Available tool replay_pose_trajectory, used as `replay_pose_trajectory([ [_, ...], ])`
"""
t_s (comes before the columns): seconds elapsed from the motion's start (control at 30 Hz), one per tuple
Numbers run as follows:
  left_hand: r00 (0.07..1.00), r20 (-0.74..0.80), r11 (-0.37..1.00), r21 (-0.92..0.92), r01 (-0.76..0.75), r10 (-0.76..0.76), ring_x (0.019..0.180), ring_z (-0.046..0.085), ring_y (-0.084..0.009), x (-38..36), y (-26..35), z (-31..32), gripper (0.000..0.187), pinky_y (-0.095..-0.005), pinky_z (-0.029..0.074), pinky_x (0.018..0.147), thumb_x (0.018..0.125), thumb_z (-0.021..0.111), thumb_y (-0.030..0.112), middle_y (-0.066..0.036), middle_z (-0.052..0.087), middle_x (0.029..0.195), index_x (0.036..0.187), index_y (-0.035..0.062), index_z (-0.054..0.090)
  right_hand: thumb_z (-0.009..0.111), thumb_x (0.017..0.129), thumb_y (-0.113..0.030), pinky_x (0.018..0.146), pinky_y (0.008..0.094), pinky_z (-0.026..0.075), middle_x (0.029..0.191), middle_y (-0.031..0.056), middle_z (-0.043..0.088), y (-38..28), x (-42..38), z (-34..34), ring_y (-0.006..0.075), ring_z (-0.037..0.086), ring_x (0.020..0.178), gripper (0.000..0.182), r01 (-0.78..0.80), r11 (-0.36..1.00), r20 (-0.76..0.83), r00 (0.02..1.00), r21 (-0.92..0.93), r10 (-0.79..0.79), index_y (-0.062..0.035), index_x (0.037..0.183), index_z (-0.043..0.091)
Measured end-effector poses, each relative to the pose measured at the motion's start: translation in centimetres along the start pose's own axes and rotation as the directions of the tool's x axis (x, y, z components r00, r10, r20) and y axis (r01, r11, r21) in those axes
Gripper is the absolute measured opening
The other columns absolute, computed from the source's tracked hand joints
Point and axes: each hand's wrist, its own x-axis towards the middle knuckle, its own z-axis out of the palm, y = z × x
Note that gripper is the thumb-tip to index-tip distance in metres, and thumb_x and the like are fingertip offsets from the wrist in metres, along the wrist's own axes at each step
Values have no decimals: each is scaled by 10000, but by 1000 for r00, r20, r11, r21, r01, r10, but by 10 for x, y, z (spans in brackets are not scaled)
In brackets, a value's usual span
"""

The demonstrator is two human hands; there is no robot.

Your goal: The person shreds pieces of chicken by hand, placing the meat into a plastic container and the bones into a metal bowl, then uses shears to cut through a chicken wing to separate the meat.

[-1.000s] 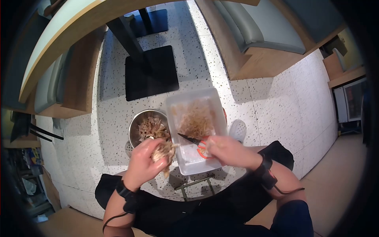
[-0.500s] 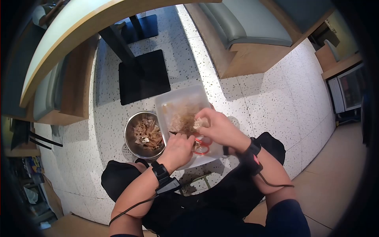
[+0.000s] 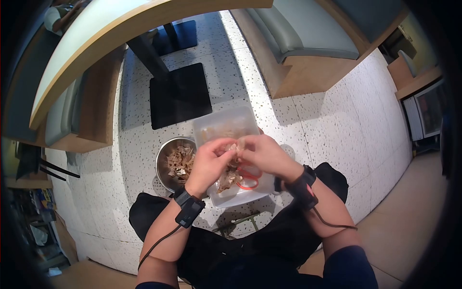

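Note:
Over a translucent white plastic tub, my two hands meet with fingers closed in a pinch. Between the fingertips of my left hand and my right hand is a small pale, ragged dried-looking piece, mostly covered by the fingers. Below them, brown ruffled pieces lie in the tub beside red-handled scissors; the blades are hidden. Left of the tub, a round steel bowl holds many brown, crinkled dried pieces. My left wrist partly overlaps the bowl's right side.
A table with a black base plate stands ahead. Padded bench seats flank the speckled floor. A person's arm shows at upper left. Cables run from the devices on my wrists.
My left hand has risen from inside the tub to meet my right hand at the pale piece. More of the scissors' handles and brown pieces below now show.

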Motion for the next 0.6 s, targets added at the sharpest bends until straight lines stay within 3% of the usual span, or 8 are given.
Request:
replay_pose_trajectory([
  [0.07, 988, 8, 941, -306, 147, -152, 850, 653, -101, 1, 3, 0, 249, -251, 548, 798, 933, 728, 19, -59, 709, 979, 1176, -26, 699, 675, 954, -113, 785, 278, 558, 923, 93, 743, -3, 1, 0, 123, 691, 850, 238, -64, 996, 21, 998, 57, 63, 46, 1127, 709],
  [0.13, 985, -44, 926, -349, 140, -165, 829, 648, -106, 3, -1, 0, 242, -252, 545, 785, 934, 729, 18, -65, 708, 953, 1167, -38, 695, 648, 971, -118, 773, 270, 553, 915, 71, 723, 0, 4, 2, 114, 674, 818, 226, -64, 962, -28, 997, 264, 74, 52, 1111, 697],
  [0.17, 979, -94, 911, -390, 131, -182, 809, 644, -112, 3, -4, -1, 236, -252, 542, 772, 935, 730, 18, -70, 707, 927, 1158, -50, 692, 648, 971, -118, 773, 270, 553, 915, 71, 723, 2, 6, 1, 114, 674, 818, 226, -65, 962, -28, 997, 264, 75, 52, 1111, 697],
  [0.33, 956, -216, 894, -440, 87, -199, 761, 621, -109, 11, -9, -16, 210, -256, 514, 731, 936, 718, 32, -77, 735, 942, 1122, -64, 718, 638, 981, -135, 715, 252, 544, 871, 27, 690, 0, 5, -3, 86, 651, 759, 224, -40, 946, -55, 997, 323, 61, 48, 1100, 689],
  [0.43, 959, -220, 953, -281, 115, -180, 804, 657, -117, 9, -3, -17, 250, -262, 534, 767, 940, 700, 18, -90, 741, 953, 1167, -88, 704, 633, 996, -156, 800, 248, 532, 942, 29, 686, 0, 5, -5, 87, 640, 828, 224, -68, 934, -3, 997, 352, 73, 37, 1102, 675],
  [0.53, 965, -166, 935, -327, 138, -201, 874, 695, -131, 8, -4, -16, 289, -282, 555, 814, 955, 680, 20, -112, 750, 1003, 1220, -95, 685, 618, 1006, -156, 808, 244, 530, 936, 26, 682, -1, 4, -5, 87, 636, 833, 233, -79, 938, 2, 997, 339, 84, 37, 1124, 670],
  [0.6, 967, -90, 894, -410, 183, -240, 971, 700, -127, 10, -6, -19, 351, -244, 558, 877, 982, 660, 15, -103, 727, 1064, 1318, -79, 630, 617, 1007, -164, 808, 244, 531, 937, 26, 682, 0, 5, -5, 87, 636, 830, 245, -76, 934, 7, 997, 350, 79, 40, 1132, 668],
])
